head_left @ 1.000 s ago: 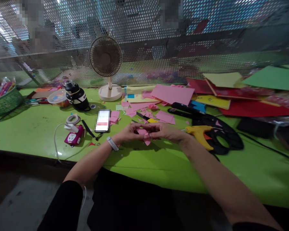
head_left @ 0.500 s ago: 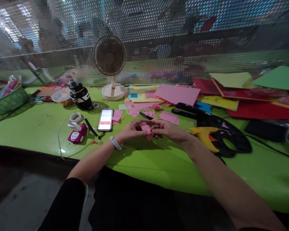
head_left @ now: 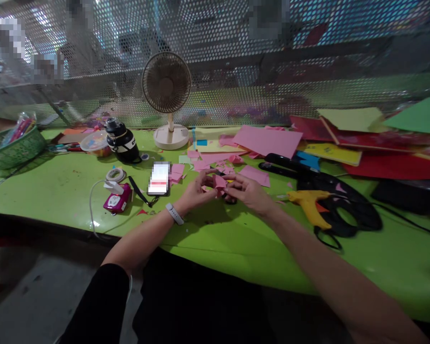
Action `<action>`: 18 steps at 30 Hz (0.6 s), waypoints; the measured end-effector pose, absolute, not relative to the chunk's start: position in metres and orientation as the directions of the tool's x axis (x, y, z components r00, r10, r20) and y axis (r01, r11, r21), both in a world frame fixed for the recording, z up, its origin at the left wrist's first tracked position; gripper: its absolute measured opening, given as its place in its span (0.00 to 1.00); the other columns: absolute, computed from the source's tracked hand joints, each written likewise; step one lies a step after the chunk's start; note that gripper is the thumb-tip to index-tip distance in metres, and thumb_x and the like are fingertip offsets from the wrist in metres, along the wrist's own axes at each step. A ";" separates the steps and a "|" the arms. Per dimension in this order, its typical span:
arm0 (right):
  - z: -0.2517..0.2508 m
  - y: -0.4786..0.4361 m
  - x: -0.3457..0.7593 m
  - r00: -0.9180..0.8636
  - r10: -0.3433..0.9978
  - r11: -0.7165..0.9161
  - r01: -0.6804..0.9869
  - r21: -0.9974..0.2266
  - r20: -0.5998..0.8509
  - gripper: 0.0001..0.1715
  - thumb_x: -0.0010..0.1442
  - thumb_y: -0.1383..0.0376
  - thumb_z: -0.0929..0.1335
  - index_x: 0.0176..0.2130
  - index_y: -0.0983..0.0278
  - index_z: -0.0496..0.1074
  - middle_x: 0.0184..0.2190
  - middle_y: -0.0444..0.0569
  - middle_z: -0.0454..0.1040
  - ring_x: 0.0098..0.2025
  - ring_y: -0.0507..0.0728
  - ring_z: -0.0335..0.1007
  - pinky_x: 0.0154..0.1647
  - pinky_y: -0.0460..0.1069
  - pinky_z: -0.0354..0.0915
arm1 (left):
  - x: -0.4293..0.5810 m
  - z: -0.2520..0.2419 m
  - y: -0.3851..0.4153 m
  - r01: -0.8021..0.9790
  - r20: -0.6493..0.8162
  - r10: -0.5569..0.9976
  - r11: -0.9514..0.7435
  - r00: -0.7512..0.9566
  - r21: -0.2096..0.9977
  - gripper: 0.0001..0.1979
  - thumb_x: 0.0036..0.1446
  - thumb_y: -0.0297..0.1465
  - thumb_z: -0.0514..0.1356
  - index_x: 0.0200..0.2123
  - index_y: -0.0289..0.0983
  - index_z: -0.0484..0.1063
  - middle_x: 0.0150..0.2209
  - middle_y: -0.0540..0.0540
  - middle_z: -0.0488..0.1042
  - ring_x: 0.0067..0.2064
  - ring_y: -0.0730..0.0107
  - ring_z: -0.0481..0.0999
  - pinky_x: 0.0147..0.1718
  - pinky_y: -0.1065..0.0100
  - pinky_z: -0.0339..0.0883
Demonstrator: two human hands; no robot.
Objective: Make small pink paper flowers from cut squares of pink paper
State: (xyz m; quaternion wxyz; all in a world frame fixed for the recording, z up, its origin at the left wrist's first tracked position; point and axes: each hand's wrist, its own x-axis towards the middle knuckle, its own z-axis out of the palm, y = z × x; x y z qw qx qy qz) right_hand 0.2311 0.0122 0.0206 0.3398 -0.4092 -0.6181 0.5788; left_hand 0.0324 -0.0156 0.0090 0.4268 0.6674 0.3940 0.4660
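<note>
Between my two hands is a small piece of pink paper [head_left: 220, 182], bent or folded, held just above the green table. My left hand [head_left: 198, 192], with a pale band on its wrist, pinches the paper from the left. From the other side, the fingers of my right hand [head_left: 246, 193] are closed on its right edge. Just behind my hands lie pink paper scraps [head_left: 201, 165] and a larger pink sheet [head_left: 255, 175]. A dark tool with a yellow part [head_left: 230, 181] is mostly hidden behind my fingers.
A phone [head_left: 159, 178], a purple power adapter [head_left: 116, 198] and a tape roll [head_left: 115, 175] lie left. Farther back stand a black bottle [head_left: 122, 143] and a fan [head_left: 170, 136]. Right are a yellow glue gun [head_left: 311, 205], a black long-armed tool [head_left: 358, 203] and coloured sheets [head_left: 387, 165].
My hands have turned the pink paper and lifted it slightly; its folded shape now faces up more. The view has shifted a little, so the table things sit slightly farther right.
</note>
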 end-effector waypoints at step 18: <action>0.012 0.023 0.243 -0.373 0.899 0.358 0.328 -0.874 0.229 0.22 0.58 0.60 0.69 0.51 0.62 0.76 0.43 0.54 0.81 0.46 0.62 0.78 0.50 0.60 0.73 | 0.033 0.005 -0.005 -0.056 0.117 0.977 -0.108 0.180 0.993 0.14 0.66 0.40 0.60 0.44 0.34 0.75 0.43 0.41 0.79 0.45 0.66 0.80 0.36 0.70 0.76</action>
